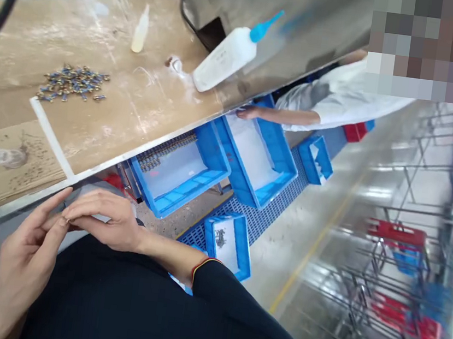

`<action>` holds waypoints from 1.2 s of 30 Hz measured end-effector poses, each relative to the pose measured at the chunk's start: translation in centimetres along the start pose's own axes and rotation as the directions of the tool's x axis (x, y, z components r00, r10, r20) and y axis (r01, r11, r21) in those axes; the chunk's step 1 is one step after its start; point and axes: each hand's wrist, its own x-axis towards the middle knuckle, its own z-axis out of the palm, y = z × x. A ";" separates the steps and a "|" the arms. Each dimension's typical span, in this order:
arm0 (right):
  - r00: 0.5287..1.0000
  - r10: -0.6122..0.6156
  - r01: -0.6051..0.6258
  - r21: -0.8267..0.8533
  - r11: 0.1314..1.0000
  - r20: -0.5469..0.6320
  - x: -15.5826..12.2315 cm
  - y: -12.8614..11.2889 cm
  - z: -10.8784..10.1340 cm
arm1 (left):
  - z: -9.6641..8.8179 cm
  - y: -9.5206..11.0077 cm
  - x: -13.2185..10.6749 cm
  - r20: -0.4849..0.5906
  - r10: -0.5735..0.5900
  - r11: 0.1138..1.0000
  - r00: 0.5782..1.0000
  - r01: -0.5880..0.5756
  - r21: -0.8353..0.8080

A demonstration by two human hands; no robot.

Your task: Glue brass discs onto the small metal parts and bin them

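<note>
My left hand (30, 255) and my right hand (107, 218) meet fingertip to fingertip just in front of the workbench edge. Both are pinched together; whatever lies between the fingertips is too small to make out. Beyond them on the bench (106, 138) lies a heap of small brass-coloured parts with blue bits (74, 84). Tiny dark pieces (34, 168) are scattered on the left section of the bench, beside small clear round dishes (8, 157).
A small dropper bottle (140, 32) and a white squeeze bottle with blue nozzle (227, 57) stand on the bench. A blue bin (192, 182) with rows of brass parts and a larger blue bin (265, 188) adjoin its edge. Another person's hand (250, 112) reaches into the larger bin.
</note>
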 end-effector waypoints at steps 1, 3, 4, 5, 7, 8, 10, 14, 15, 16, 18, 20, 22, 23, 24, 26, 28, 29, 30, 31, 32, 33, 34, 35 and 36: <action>0.998 0.058 -0.058 0.001 0.998 -0.037 -0.7 0.5 -0.9 | 0.4 0.3 0.3 0.023 -0.050 0.998 0.998 0.051 -0.031; 0.963 0.197 -0.196 0.020 0.980 -0.183 -2.0 2.3 -3.5 | 1.0 0.8 0.8 0.040 -0.156 0.983 0.987 0.159 -0.089; 0.917 0.284 -0.292 0.012 0.956 -0.280 -2.6 3.6 -5.2 | 1.1 1.1 1.0 0.065 -0.172 0.978 0.983 0.178 -0.109; 0.849 0.367 -0.399 -0.005 0.917 -0.380 -3.1 5.2 -7.2 | 1.1 1.2 1.2 0.069 -0.180 0.975 0.981 0.187 -0.122; 0.673 0.490 -0.622 -0.066 0.780 -0.554 -3.9 9.0 -11.3 | 0.8 1.4 1.3 0.047 -0.200 0.970 0.979 0.204 -0.134; 0.611 0.520 -0.691 -0.082 0.718 -0.597 -4.3 10.9 -13.3 | 0.6 1.3 1.3 0.037 -0.210 0.967 0.977 0.213 -0.137; 0.547 0.564 -0.767 -0.102 0.633 -0.619 -4.8 14.7 -16.4 | 0.1 1.0 1.1 0.021 -0.232 0.962 0.972 0.233 -0.140; 0.511 0.639 -0.829 -0.134 0.543 -0.575 -5.7 19.7 -18.4 | -0.4 0.2 0.7 -0.016 -0.240 0.955 0.971 0.233 -0.181; 0.508 0.650 -0.837 -0.143 0.529 -0.565 -5.9 20.4 -18.3 | -0.4 0.1 0.5 -0.019 -0.245 0.952 0.969 0.237 -0.193; 0.505 0.658 -0.842 -0.152 0.518 -0.558 -6.1 21.0 -18.0 | -0.4 0.1 0.4 -0.019 -0.254 0.948 0.967 0.245 -0.206; 0.506 0.666 -0.847 -0.169 0.504 -0.547 -6.3 21.7 -17.6 | -0.4 0.2 0.3 -0.012 -0.279 0.936 0.960 0.270 -0.224; 0.514 0.667 -0.845 -0.185 0.502 -0.539 -6.5 22.1 -17.3 | -0.4 0.2 0.1 -0.023 -0.303 0.928 0.953 0.290 -0.233; 0.526 0.661 -0.839 -0.198 0.507 -0.535 -6.5 22.4 -17.1 | -0.5 0.0 0.0 -0.039 -0.316 0.924 0.948 0.298 -0.239; 0.534 0.656 -0.834 -0.204 0.513 -0.534 -6.5 22.4 -17.1 | -0.5 -0.2 -0.1 -0.047 -0.313 0.924 0.948 0.293 -0.246; 0.542 0.648 -0.828 -0.208 0.520 -0.535 -6.5 22.4 -17.0 | -0.6 -0.5 -0.1 -0.052 -0.308 0.924 0.950 0.285 -0.255; 0.559 0.627 -0.814 -0.215 0.540 -0.543 -6.4 22.1 -16.9 | -0.7 -1.1 -0.2 -0.057 -0.293 0.923 0.954 0.267 -0.276; 0.576 0.588 -0.794 -0.219 0.567 -0.567 -6.3 21.2 -16.9 | -1.0 -1.7 -0.3 -0.056 -0.289 0.922 0.956 0.262 -0.286; 0.582 0.557 -0.782 -0.221 0.582 -0.592 -6.2 20.5 -16.9 | -1.1 -2.1 -0.3 -0.054 -0.289 0.921 0.956 0.263 -0.288; 0.584 0.516 -0.769 -0.224 0.599 -0.627 -6.1 19.7 -16.8 | -1.3 -2.4 -0.4 -0.056 -0.289 0.921 0.956 0.262 -0.288; 0.583 0.464 -0.752 -0.228 0.618 -0.666 -5.9 18.6 -16.8 | -1.5 -2.7 -0.5 -0.058 -0.288 0.922 0.956 0.260 -0.288; 0.581 0.406 -0.732 -0.234 0.640 -0.706 -5.6 17.4 -16.8 | -1.7 -3.0 -0.6 -0.061 -0.285 0.922 0.956 0.257 -0.288; 0.577 0.346 -0.708 -0.242 0.664 -0.739 -5.1 16.0 -16.7 | -1.8 -3.2 -0.6 -0.066 -0.282 0.923 0.957 0.251 -0.291; 0.576 0.292 -0.681 -0.251 0.687 -0.764 -4.3 14.5 -16.5 | -1.9 -3.5 -0.7 -0.073 -0.278 0.923 0.958 0.245 -0.296; 0.589 0.245 -0.645 -0.265 0.717 -0.770 -3.1 13.0 -16.2 | -2.0 -3.8 -0.7 -0.079 -0.276 0.923 0.958 0.241 -0.301; 0.626 0.207 -0.592 -0.286 0.753 -0.752 -1.6 11.5 -15.7 | -2.1 -4.0 -0.8 -0.083 -0.276 0.923 0.958 0.239 -0.303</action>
